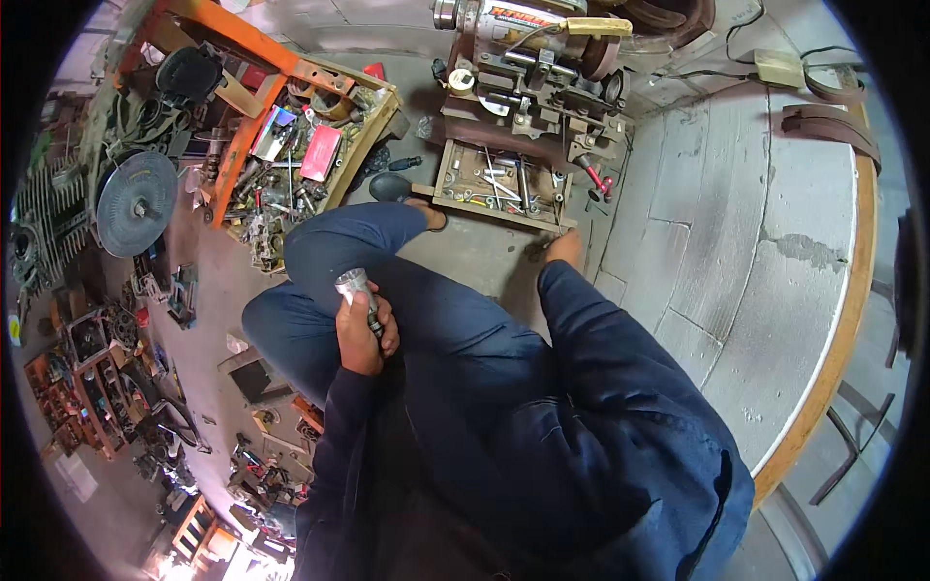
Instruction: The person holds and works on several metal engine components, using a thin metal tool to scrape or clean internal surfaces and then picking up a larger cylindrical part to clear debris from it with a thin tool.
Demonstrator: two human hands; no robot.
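Observation:
My left hand (pixel 363 334), above my bent leg, is closed around a short silver metal cylinder (pixel 352 281); its wider end sticks up past the thumb, and a darker metal part shows between the fingers. Farther off, my right hand (pixel 565 247) reaches to the right front corner of a wooden drawer (pixel 494 209) and grips its edge, the fingertips partly hidden. Pulled out below a machine, the drawer holds several wrenches (pixel 496 184) and small metal pieces.
The metal machine (pixel 542 92) with a motor (pixel 509 21) stands behind the drawer. To the left, a wooden tray (pixel 363 145) of loose parts sits beside an orange frame (pixel 257 121). A block wall (pixel 707 203) bounds the right side. Tools and parts litter the left floor.

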